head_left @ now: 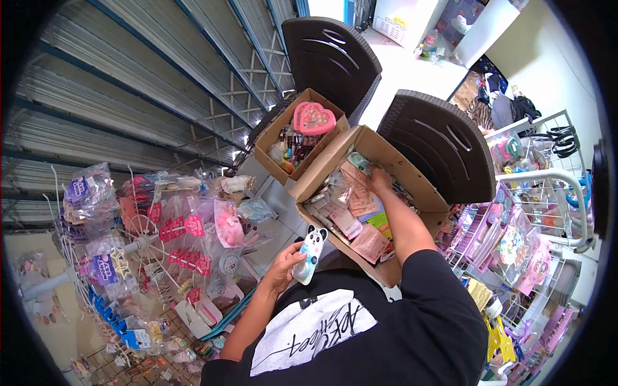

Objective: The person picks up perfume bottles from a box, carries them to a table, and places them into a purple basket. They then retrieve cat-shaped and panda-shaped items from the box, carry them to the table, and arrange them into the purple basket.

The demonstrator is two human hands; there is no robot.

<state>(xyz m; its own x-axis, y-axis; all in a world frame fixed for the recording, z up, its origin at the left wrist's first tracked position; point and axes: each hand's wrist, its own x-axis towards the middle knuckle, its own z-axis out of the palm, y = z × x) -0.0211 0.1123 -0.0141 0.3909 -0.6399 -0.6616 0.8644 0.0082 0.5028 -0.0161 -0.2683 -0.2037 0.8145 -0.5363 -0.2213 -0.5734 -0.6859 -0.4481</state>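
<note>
My left hand (pixel 281 269) grips a flat white panda-shaped pack (pixel 309 255) with black ears and a blue-green part at its lower end. It is held in front of my shirt, just outside a large cardboard box (pixel 418 186). Inside that box, my right hand (pixel 378 180) reaches down among the goods; its fingertips are mostly hidden. Closest to it are a pale green packet (pixel 358 162) and pink printed packets (pixel 362 199). Clear plastic packets (pixel 337 188) and pink boxes (pixel 369 243) lie nearer to me in the box.
A smaller box (pixel 273 161) holds small bottles and a pink heart-shaped case (pixel 314 118). Two dark chairs (pixel 331 61) stand behind the boxes. On the left is a rack of bagged accessories (pixel 187 225); on the right, a white wire rack (pixel 547 180). A metal shutter (pixel 141 77) runs along the left.
</note>
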